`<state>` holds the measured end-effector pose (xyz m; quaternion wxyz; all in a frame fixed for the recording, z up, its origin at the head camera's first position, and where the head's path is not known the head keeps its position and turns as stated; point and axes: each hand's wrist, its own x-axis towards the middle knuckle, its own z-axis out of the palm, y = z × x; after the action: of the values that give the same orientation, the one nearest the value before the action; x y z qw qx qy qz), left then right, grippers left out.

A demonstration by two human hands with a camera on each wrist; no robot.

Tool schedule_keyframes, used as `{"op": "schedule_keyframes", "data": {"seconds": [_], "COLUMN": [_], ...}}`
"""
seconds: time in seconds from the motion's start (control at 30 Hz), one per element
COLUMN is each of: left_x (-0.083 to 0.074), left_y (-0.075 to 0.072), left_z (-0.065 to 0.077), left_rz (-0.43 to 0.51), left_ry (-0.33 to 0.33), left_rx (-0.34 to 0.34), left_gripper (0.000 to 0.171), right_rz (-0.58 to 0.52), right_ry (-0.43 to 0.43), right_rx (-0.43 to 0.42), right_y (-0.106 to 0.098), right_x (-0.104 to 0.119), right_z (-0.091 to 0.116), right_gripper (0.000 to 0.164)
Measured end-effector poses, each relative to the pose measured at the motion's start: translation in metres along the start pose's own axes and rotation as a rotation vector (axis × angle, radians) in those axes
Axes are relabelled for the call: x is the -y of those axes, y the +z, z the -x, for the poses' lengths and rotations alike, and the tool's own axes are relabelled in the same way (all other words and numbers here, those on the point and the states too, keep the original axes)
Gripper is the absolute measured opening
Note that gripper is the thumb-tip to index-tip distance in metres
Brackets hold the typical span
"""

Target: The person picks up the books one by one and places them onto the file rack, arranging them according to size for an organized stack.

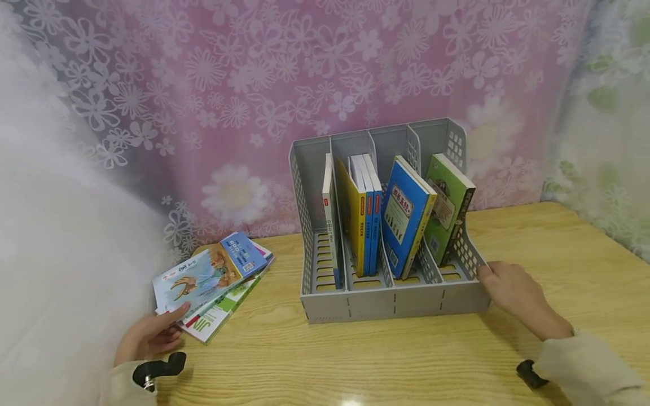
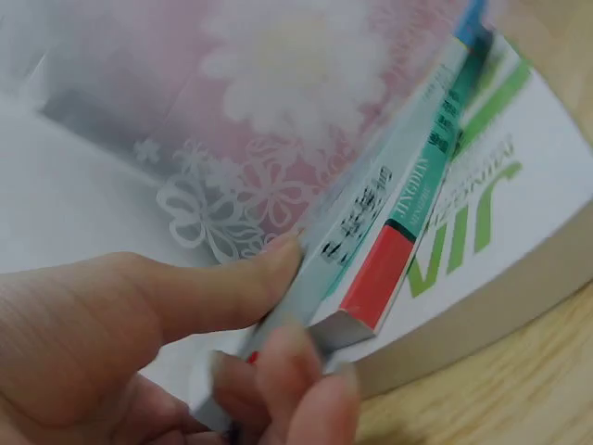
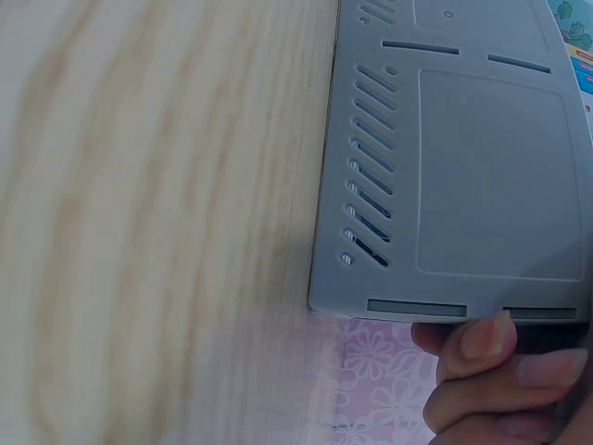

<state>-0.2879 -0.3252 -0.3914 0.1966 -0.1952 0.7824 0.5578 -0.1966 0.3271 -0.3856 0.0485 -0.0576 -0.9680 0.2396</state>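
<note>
At the lower left, my left hand [image 1: 152, 332] pinches the near edge of a thin picture book [image 1: 203, 276], thumb on top and fingers below. In the left wrist view, a book with a green and red spine [image 2: 408, 232] lies right beside those fingertips. Beneath these is a thick white book with green lettering [image 2: 500, 222], resting on the table. My right hand [image 1: 515, 290] grips the front right corner of a grey book rack [image 1: 370, 304]. In the right wrist view, its fingers [image 3: 486, 336] curl at the end of the rack's front panel [image 3: 500, 176].
Four compartments divide the rack. From left to right they hold a thin white-spined book [image 1: 330, 220], yellow and blue books [image 1: 368, 220], a blue book [image 1: 406, 214] and a green book [image 1: 447, 206]. A flowered curtain [image 1: 244, 113] hangs behind the wooden table [image 1: 284, 361].
</note>
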Motion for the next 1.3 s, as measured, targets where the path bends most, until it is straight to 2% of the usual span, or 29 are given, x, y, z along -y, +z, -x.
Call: {"op": "schedule_keyframes", "data": {"seconds": [0.1, 0.2, 0.27, 0.33, 0.37, 0.4, 0.43, 0.5, 0.53, 0.6, 0.7, 0.77, 0.8, 0.83, 0.9, 0.97, 1.07, 1.1, 1.13, 1.2, 1.3], "left_x": [0.008, 0.007, 0.002, -0.006, -0.012, -0.018, -0.025, -0.040, -0.048, -0.063, -0.078, -0.083, -0.083, -0.083, -0.080, -0.075, -0.068, -0.067, -0.066, -0.068, -0.073], "left_y": [-0.007, -0.013, -0.017, -0.021, -0.022, -0.021, -0.020, -0.014, -0.009, 0.003, 0.020, 0.030, 0.034, 0.037, 0.039, 0.036, 0.028, 0.026, 0.024, 0.024, 0.030], "left_z": [-0.007, -0.009, -0.005, 0.005, 0.011, 0.017, 0.024, 0.037, 0.042, 0.053, 0.060, 0.061, 0.060, 0.058, 0.056, 0.058, 0.065, 0.068, 0.071, 0.075, 0.079], "left_rz": [0.112, 0.237, 0.346, 0.512, 0.580, 0.643, 0.707, 0.787, 0.789, 0.745, 0.558, 0.386, 0.284, 0.195, 0.038, -0.134, -0.369, -0.422, -0.463, -0.485, -0.462], "left_ry": [0.025, 0.066, 0.118, 0.190, 0.245, 0.308, 0.369, 0.502, 0.576, 0.703, 0.894, 0.978, 0.995, 0.999, 0.945, 0.798, 0.567, 0.518, 0.490, 0.483, 0.516], "left_rx": [0.053, 0.106, 0.143, 0.169, 0.164, 0.138, 0.085, -0.075, -0.182, -0.440, -0.774, -0.914, -0.960, -0.978, -0.948, -0.876, -0.728, -0.667, -0.613, -0.517, -0.446], "left_gripper": [0.038, 0.027, 0.017, 0.006, 0.008, 0.015, 0.022, 0.031, 0.032, 0.032, 0.028, 0.024, 0.022, 0.024, 0.034, 0.048, 0.062, 0.066, 0.067, 0.065, 0.055], "right_rz": [-0.002, -0.011, -0.016, -0.018, -0.016, -0.014, -0.013, -0.012, -0.012, -0.010, -0.009, -0.008, -0.009, -0.010, -0.012, -0.016, -0.015, -0.012, -0.012, -0.010, -0.012], "right_ry": [-0.001, 0.005, 0.006, 0.008, 0.006, 0.002, 0.001, -0.001, -0.003, -0.005, -0.006, -0.009, -0.010, -0.013, -0.017, -0.018, -0.023, -0.025, -0.024, -0.023, -0.019], "right_rx": [0.003, 0.013, 0.017, 0.022, 0.021, 0.017, 0.017, 0.014, 0.013, 0.010, 0.008, 0.003, 0.001, 0.000, 0.000, 0.005, 0.014, 0.013, 0.015, 0.013, 0.011], "right_y": [-0.001, 0.000, 0.001, 0.002, 0.002, 0.002, 0.002, 0.002, 0.002, 0.002, 0.002, 0.002, 0.002, 0.002, 0.002, 0.003, 0.003, 0.002, 0.002, 0.000, -0.001], "right_x": [-0.001, -0.001, -0.001, -0.001, -0.001, -0.001, 0.000, 0.001, 0.001, 0.002, 0.002, 0.001, 0.001, 0.001, 0.000, -0.001, -0.001, -0.001, -0.001, -0.001, -0.002], "right_z": [0.000, 0.001, 0.001, 0.002, 0.002, 0.002, 0.002, 0.001, 0.001, 0.000, 0.000, 0.000, 0.000, 0.000, 0.000, 0.000, 0.000, -0.001, -0.001, -0.002, -0.002], "right_gripper": [0.047, 0.047, 0.047, 0.047, 0.046, 0.046, 0.046, 0.046, 0.046, 0.046, 0.046, 0.046, 0.047, 0.047, 0.048, 0.049, 0.049, 0.048, 0.048, 0.048, 0.049]}}
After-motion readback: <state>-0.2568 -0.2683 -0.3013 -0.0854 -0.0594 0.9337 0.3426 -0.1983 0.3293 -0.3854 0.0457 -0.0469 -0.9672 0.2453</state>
